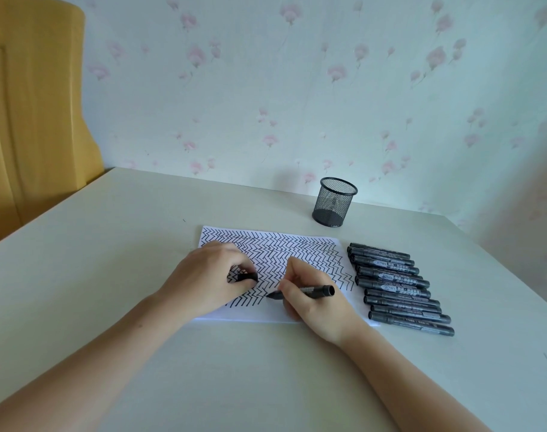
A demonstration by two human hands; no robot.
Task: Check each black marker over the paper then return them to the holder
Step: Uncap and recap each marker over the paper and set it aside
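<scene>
A white paper [316, 247] covered in black zigzag strokes lies on the table. My right hand [316, 302] grips an uncapped black marker [317, 290], its tip touching the paper near the lower middle. My left hand [203, 282] rests on the sheet's left part and pinches the marker's black cap [246, 277]. Several capped black markers [400, 283] lie in a row just right of the paper. The black mesh holder [334, 202] stands upright behind the paper, with no marker visible in it.
The pale table [110, 244] meets a floral-papered wall at the back. A yellow wooden chair back [32, 120] stands at the far left beyond the table's edge.
</scene>
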